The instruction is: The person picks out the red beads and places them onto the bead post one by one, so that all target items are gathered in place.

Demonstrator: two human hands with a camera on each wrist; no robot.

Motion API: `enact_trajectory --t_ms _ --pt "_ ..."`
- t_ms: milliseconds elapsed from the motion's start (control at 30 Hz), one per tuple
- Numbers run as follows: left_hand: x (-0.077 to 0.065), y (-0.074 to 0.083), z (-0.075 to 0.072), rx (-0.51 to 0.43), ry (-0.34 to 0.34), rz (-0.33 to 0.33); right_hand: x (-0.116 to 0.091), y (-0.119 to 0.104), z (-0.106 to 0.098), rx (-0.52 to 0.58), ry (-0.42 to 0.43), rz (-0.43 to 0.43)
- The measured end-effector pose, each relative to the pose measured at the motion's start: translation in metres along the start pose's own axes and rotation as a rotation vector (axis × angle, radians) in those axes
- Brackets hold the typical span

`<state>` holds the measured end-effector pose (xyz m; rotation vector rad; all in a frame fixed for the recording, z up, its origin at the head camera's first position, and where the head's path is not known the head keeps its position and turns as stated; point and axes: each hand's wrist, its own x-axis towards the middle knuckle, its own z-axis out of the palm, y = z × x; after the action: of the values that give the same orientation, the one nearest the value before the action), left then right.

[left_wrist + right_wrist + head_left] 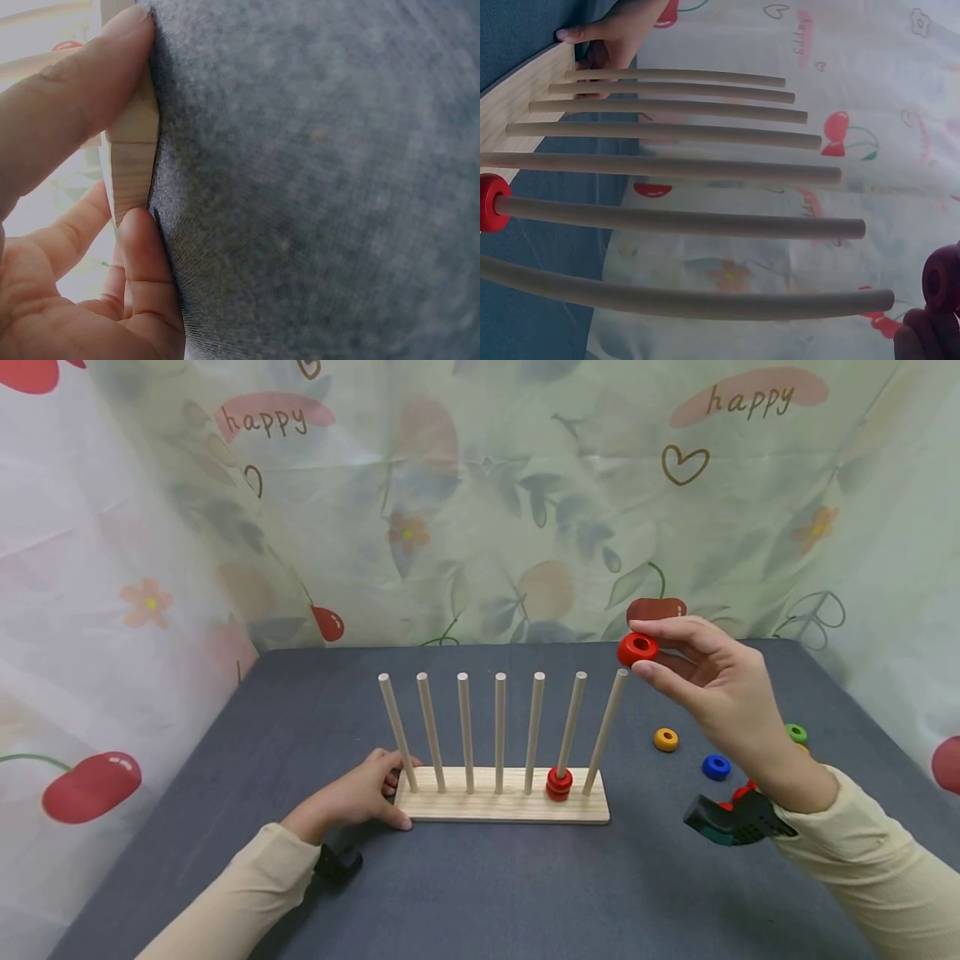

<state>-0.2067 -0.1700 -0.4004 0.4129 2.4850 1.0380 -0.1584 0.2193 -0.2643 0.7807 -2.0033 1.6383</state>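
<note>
A pale wooden peg board (480,812) with a row of upright pegs lies on the dark table. Red rings (558,788) sit stacked low on the second peg from the right. My left hand (358,792) grips the board's left end, thumb at the front and fingers behind; the left wrist view shows the wooden end (133,169) between them. Thumb and fingers of my right hand (726,689) pinch another red ring (627,653), held just above and beside the top of the rightmost peg (606,731). That ring (949,262) is dim at the right wrist view's edge.
To the right of the board lie a yellow ring (665,740), a blue ring (716,767) and a green ring (797,732). More red and yellow pieces are partly hidden by the right wrist and its black camera (731,821). A patterned curtain (487,527) hangs behind the table.
</note>
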Motion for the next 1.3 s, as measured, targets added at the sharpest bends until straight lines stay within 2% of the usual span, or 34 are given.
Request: enact_trajectory --t_ms 67,300,367,1300 --pt "0.000 0.000 0.000 0.000 0.001 -0.004 0.001 0.000 0.001 -0.016 -0.019 0.000" --pt "0.001 -0.002 0.000 -0.006 0.002 -0.006 0.004 0.001 0.006 -0.197 -0.056 0.020" --pt "0.001 -0.002 0.000 -0.005 -0.001 0.000 0.005 0.001 0.008 -0.218 -0.065 0.017" --pt "0.001 -0.001 0.001 0.006 0.002 -0.005 0.011 0.011 0.015 -0.242 -0.174 -0.024"
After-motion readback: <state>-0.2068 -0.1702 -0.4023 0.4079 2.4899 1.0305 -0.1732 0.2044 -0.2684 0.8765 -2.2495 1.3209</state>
